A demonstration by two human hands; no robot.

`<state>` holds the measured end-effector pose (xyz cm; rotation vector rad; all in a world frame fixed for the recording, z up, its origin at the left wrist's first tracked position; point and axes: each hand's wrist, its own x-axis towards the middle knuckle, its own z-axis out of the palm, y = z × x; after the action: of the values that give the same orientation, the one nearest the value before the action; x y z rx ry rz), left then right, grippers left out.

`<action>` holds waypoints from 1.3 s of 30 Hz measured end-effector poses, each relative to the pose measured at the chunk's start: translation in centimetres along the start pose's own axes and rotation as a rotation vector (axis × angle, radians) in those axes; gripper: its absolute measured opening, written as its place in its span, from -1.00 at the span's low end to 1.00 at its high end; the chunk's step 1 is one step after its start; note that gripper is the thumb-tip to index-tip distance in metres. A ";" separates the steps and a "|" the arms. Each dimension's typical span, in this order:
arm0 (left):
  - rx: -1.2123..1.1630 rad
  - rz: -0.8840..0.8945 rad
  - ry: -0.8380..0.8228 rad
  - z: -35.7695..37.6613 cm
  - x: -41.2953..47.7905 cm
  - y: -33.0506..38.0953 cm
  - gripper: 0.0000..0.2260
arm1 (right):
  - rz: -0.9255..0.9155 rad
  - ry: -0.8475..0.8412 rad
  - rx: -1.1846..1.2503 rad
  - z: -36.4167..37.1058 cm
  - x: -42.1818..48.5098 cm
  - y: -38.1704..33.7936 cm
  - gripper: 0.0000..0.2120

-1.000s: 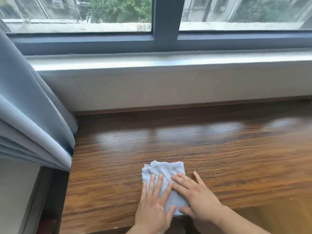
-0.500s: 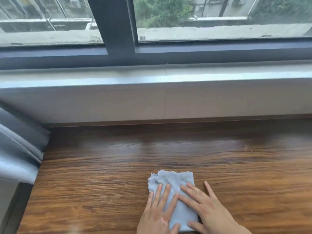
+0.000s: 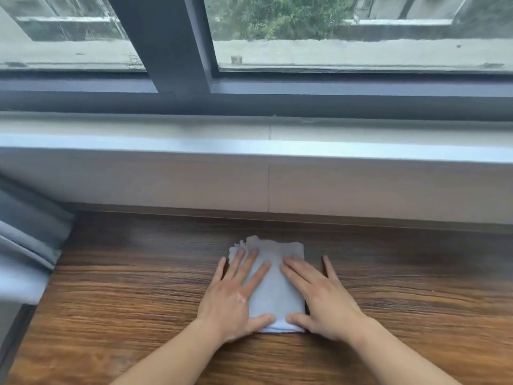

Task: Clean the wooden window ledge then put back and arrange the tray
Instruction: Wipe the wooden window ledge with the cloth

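- what's on the wooden ledge (image 3: 138, 301)?
- a folded blue cloth (image 3: 274, 290), lying flat near its middle.
- is it grasped?
- no. left grip (image 3: 236, 298) and right grip (image 3: 324, 298) lie released, fingers straight, pressing it side by side.

You are showing a bare left hand (image 3: 236, 298) and a bare right hand (image 3: 322, 295), both with long, slim fingers. A small pale glossy mark (image 3: 241, 297) is catching the light on the back of the left hand, just behind the knuckles on its thumb side. Behind the wrists, your left forearm (image 3: 172, 357) and right forearm (image 3: 388, 354) are showing uncovered skin to the lower edge.
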<state>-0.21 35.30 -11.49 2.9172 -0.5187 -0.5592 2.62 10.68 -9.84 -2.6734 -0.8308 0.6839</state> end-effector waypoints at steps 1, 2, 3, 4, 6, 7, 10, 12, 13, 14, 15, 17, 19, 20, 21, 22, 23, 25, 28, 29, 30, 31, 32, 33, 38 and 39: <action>0.007 -0.001 0.003 -0.4 0.7 -0.5 -0.06 | 0.009 0.005 -0.001 -0.5 0.6 0.3 -0.04; 0.017 0.006 0.012 -1.0 1.3 -1.0 -0.06 | 0.022 0.010 0.000 -0.8 1.0 0.4 -0.02; 0.024 0.011 0.005 -1.4 1.9 -1.4 -0.06 | 0.035 0.014 0.008 -1.1 1.5 0.7 0.00; 0.031 0.011 -0.016 -1.8 2.3 -1.7 -0.07 | 0.047 0.016 0.018 -1.4 1.9 0.9 0.01; 0.040 0.007 -0.040 -2.7 3.0 -2.0 -0.08 | 0.064 0.005 0.026 -1.9 2.3 0.9 0.02; 0.045 0.007 -0.051 -2.9 3.1 -2.1 -0.08 | 0.071 0.004 0.029 -2.0 2.4 0.8 0.03; 0.082 -0.006 -0.018 -3.0 2.9 -2.6 -0.08 | 0.096 0.009 0.038 -2.3 2.2 0.5 0.03; 0.082 -0.044 0.029 -3.1 2.1 -3.0 -0.08 | 0.107 0.053 0.030 -2.4 1.8 0.3 0.01; 0.079 -0.030 0.057 -2.9 1.8 -3.2 -0.08 | 0.105 0.094 0.023 -2.4 1.7 0.3 0.01; 0.088 0.015 0.069 -2.8 1.6 -3.3 -0.08 | 0.091 0.120 0.009 -2.4 1.7 0.2 0.03; 0.104 0.070 0.070 -2.6 1.5 -3.2 -0.08 | 0.066 0.112 -0.012 -2.3 1.9 0.2 0.05; 0.126 0.139 0.055 -2.4 1.7 -3.3 -0.07 | 0.009 0.056 -0.061 -1.9 2.4 0.3 0.09; 0.143 0.151 0.007 -2.3 2.4 -3.7 -0.07 | -0.018 -0.005 -0.092 -1.6 3.1 0.8 0.13; 0.148 0.156 -0.018 -2.2 2.6 -4.0 -0.08 | -0.020 -0.030 -0.106 -1.7 3.4 1.1 0.14; 0.150 0.165 -0.030 -2.0 2.9 -4.3 -0.08 | -0.022 -0.041 -0.119 -1.7 3.6 1.6 0.15; 0.153 0.173 -0.035 -1.9 3.1 -4.5 -0.08 | -0.026 -0.041 -0.128 -1.8 3.7 2.0 0.16; 0.156 0.178 -0.030 -1.8 3.2 -4.6 -0.08 | -0.026 -0.036 -0.133 -2.0 3.8 2.2 0.17; 0.156 0.173 -0.015 -1.8 3.5 -4.8 -0.07 | -0.025 -0.035 -0.146 -2.0 3.9 2.7 0.19; 0.146 0.168 -0.008 -1.8 3.8 -5.0 -0.07 | -0.023 -0.024 -0.139 -1.9 4.0 2.7 0.20; 0.147 0.164 -0.009 -1.7 3.9 -5.0 -0.07 | -0.021 -0.028 -0.140 -1.9 4.1 2.7 0.21; 0.151 0.155 -0.017 -1.9 3.9 -4.9 -0.07 | -0.017 -0.034 -0.143 -1.9 4.0 2.7 0.21; 0.161 0.146 -0.022 -2.1 3.7 -4.7 -0.07 | -0.016 -0.040 -0.144 -1.9 4.0 2.6 0.21; 0.174 0.137 -0.022 -2.4 3.6 -4.4 -0.06 | -0.017 -0.041 -0.149 -2.0 4.0 2.5 0.21; 0.192 0.128 -0.028 -2.7 3.4 -4.2 -0.06 | -0.018 -0.039 -0.156 -2.1 3.8 2.4 0.21; 0.243 0.055 -0.045 -3.8 0.4 -3.0 -0.03 | -0.039 -0.030 -0.193 -2.1 1.3 1.7 0.25; 0.245 0.033 -0.071 -3.9 -0.6 -3.0 -0.04 | -0.037 -0.030 -0.187 -2.0 0.4 1.5 0.25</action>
<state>1.67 38.57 -8.23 3.1195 -0.6892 -0.6384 4.61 9.53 -8.88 -2.8101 -0.9952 0.6699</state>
